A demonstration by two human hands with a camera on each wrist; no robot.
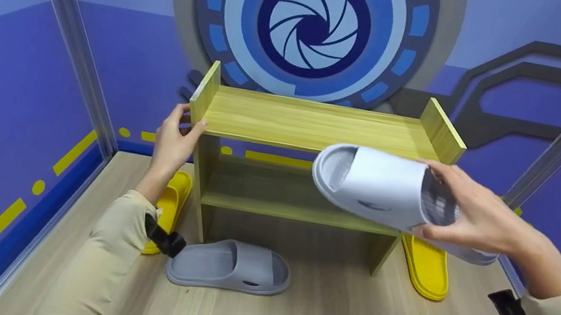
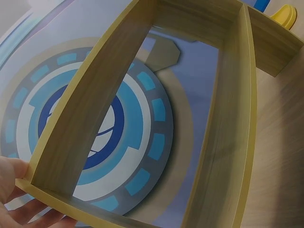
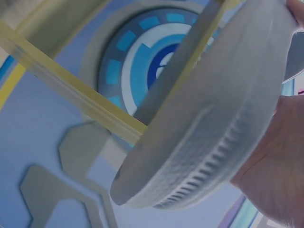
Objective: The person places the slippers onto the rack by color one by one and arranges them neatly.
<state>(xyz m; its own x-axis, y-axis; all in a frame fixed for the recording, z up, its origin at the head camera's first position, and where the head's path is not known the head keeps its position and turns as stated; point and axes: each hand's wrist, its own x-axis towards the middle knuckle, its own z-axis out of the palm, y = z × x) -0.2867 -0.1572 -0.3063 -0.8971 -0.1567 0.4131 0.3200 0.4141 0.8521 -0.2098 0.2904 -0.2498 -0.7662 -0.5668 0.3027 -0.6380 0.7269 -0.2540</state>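
Observation:
My left hand grips the upper left side panel of a small wooden shoe rack. In the left wrist view, the thumb and fingers of that hand lie on either side of the board's corner. My right hand holds a light grey slide slipper by its rear part, in front of the rack's upper right. Its toe points left. The right wrist view shows its ridged side and sole close up. A matching grey slipper lies on the floor before the rack, toe to the right.
One yellow slipper lies left of the rack, partly behind my left wrist. Another yellow slipper is at the rack's right side. Behind stands a blue-purple wall with a round emblem; metal posts rise at the corners.

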